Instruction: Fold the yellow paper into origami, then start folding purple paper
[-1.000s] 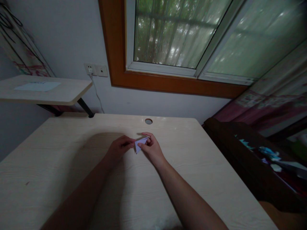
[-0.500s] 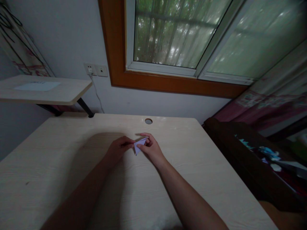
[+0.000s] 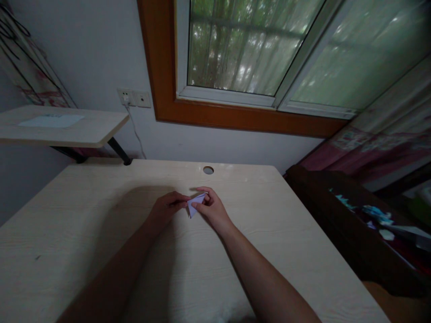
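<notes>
A small piece of folded paper [image 3: 194, 207], pale purple and roughly triangular, is held just above the desk between both hands. My right hand [image 3: 214, 207] pinches it from the right, thumb across its front face, with the index finger stretched out behind. From the other side, the fingertips of my left hand [image 3: 169, 205] are closed on the paper's left corner. My fingers cover its upper edge in part, so the folds there cannot be fully made out.
The pale wooden desk [image 3: 276, 233] has a round cable hole [image 3: 208, 170] near its back edge. At left, a raised shelf [image 3: 111, 123] on black legs bears a white sheet [image 3: 50, 120]. A wall socket [image 3: 134, 98] and window lie behind; dark furniture [image 3: 323, 211] stands right.
Almost nothing differs. Both hands keep their grip on the folded paper in the same spot, with only a very slight shift of the view.
</notes>
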Motion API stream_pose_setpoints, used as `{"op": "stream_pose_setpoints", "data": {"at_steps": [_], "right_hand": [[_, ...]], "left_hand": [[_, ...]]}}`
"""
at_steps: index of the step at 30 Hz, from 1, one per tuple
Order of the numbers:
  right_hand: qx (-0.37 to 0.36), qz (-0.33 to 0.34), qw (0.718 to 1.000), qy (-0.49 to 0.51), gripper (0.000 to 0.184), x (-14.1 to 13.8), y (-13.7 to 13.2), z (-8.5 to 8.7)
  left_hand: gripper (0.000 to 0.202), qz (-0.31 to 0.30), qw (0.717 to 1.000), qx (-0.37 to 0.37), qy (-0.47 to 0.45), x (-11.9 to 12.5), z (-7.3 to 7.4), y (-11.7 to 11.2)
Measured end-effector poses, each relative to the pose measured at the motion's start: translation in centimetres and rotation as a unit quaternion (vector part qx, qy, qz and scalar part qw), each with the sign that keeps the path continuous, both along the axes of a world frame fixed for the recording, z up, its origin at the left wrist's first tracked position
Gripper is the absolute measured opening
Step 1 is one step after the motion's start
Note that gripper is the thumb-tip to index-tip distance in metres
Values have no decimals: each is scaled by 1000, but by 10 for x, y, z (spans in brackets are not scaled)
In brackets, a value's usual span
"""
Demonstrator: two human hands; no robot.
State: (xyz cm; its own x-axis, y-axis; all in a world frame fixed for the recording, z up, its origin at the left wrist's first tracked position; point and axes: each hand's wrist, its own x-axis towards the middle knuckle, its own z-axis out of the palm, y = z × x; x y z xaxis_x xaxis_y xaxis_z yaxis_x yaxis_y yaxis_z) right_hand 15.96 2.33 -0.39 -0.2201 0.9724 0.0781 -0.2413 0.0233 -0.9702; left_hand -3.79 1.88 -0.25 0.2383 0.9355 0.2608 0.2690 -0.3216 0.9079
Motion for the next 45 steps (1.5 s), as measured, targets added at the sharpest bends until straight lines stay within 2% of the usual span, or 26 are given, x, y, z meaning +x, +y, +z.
{"op": "stream_pose_setpoints", "data": {"at_steps": [13,22,30,38,45], "right_hand": [[1,18,1000,7,50,1,2,0],[-2,-1,1000,-2,49,0,0,0],[-1,-11,1000,-10,48,1,0,0],[16,-14,999,-32,48,0,-3,-1],[1,-25,999,27,45,0,-2,1]], "left_hand": [[19,-17,999,35,-9,-2,-2,2],[28,36,996,-56,-52,4,-4,0],[19,36,998,-56,-13,5,2,-4],[21,28,998,-57,29,5,2,-4],[24,9,995,-103,7,5,1,-4]]}}
